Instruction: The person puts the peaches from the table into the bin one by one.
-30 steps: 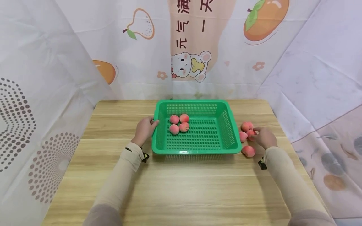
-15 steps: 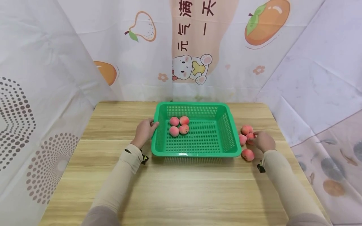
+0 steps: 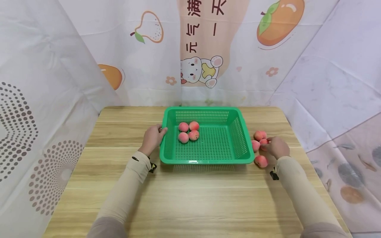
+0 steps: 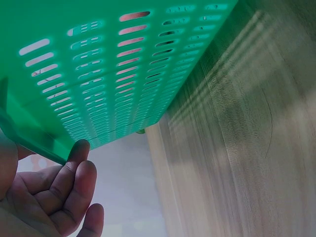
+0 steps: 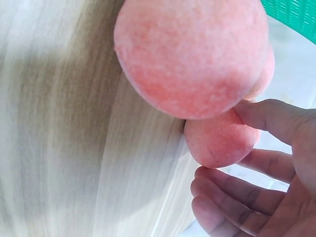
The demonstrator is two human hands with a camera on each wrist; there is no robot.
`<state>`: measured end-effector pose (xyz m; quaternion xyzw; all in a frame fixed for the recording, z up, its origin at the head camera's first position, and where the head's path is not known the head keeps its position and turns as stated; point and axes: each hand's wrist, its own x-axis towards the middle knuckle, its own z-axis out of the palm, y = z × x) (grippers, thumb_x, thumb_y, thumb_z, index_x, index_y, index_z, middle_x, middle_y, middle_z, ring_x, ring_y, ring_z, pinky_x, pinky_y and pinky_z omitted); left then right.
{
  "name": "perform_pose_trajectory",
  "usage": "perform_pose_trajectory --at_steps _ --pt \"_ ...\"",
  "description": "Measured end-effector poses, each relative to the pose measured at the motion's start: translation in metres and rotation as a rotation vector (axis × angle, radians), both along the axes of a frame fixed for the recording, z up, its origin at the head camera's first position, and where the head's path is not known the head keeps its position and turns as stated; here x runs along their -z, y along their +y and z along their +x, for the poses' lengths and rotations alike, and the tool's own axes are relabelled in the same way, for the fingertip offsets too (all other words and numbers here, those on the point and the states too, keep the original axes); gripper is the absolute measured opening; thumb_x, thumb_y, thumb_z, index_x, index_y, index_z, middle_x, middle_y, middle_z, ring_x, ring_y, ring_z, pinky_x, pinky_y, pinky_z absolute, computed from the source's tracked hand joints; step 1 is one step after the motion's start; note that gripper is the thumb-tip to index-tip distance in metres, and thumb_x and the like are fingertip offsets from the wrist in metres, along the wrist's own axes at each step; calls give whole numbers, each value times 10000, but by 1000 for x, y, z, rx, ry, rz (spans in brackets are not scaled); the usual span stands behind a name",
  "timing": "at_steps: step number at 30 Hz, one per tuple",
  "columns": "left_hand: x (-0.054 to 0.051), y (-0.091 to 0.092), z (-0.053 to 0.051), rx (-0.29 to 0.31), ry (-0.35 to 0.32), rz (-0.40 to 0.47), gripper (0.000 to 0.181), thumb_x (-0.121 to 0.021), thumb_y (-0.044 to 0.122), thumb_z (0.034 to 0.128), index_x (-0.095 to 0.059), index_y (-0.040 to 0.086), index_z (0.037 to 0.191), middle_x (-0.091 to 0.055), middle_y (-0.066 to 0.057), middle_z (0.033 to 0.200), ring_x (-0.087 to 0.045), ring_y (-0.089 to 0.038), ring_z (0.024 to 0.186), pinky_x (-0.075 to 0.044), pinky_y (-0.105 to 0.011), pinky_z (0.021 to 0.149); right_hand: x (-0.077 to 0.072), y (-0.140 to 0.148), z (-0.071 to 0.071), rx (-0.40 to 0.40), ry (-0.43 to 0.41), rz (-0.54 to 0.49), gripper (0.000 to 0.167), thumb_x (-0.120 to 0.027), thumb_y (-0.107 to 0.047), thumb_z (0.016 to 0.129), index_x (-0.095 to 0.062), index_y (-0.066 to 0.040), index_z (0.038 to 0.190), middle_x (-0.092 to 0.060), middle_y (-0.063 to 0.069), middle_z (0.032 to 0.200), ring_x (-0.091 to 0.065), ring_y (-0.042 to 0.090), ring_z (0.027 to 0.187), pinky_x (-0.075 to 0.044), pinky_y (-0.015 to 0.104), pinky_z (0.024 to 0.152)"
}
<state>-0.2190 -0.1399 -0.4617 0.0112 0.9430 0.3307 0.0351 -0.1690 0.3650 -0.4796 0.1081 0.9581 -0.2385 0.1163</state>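
A green perforated plastic basket [image 3: 208, 162] stands on the wooden table. Its left rim is gripped by my left hand [image 3: 151, 138]; in the left wrist view the fingers [image 4: 83, 180] curl under the rim's edge. Several reddish-pink peaches [image 3: 183, 137] sit in the basket's left half. To the basket's right, my right hand [image 3: 279, 147] pinches a peach [image 5: 219, 140] between thumb and fingers, low at the tabletop. Nearer the camera lies a separate peach [image 3: 261, 161], which looms large in the right wrist view. More peaches [image 3: 260, 135] touch or crowd the pinched one.
The wooden table [image 3: 196, 198] extends in front of the basket and to both sides. A printed white cloth [image 3: 143, 72] hangs behind it, with more cloth along the left and right.
The right thumb and fingers have closed in slightly around the peach. The left hand keeps its place on the rim, and the basket stays put. The head view shifts a little.
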Motion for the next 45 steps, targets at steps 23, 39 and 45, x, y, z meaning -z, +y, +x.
perform_pose_trajectory --at_steps 23,39,45 --pt "-2 3 -1 -4 -6 37 419 -542 326 1000 -624 -7 1241 -682 -164 1034 -609 -268 890 -497 -414 809 1 3 9 112 -34 -117 628 -674 -427 887 -550 -26 1354 -564 255 1324 -492 428 1174 -433 513 940" --pt "-1 2 -1 0 -32 24 458 -520 348 1008 -597 -9 1284 -680 -171 1085 -619 -284 942 -500 -428 845 -7 1 15 103 22 -110 686 -536 -514 948 -517 44 1348 -578 298 1277 -502 449 1157 -430 557 947" --pt "-3 -1 -1 -2 -38 26 476 -511 346 1012 -577 -19 1309 -675 -186 1125 -624 -298 982 -501 -442 876 -21 3 7 60 55 6 593 -571 -359 945 -509 89 1329 -508 345 1337 -508 509 1155 -427 590 922"
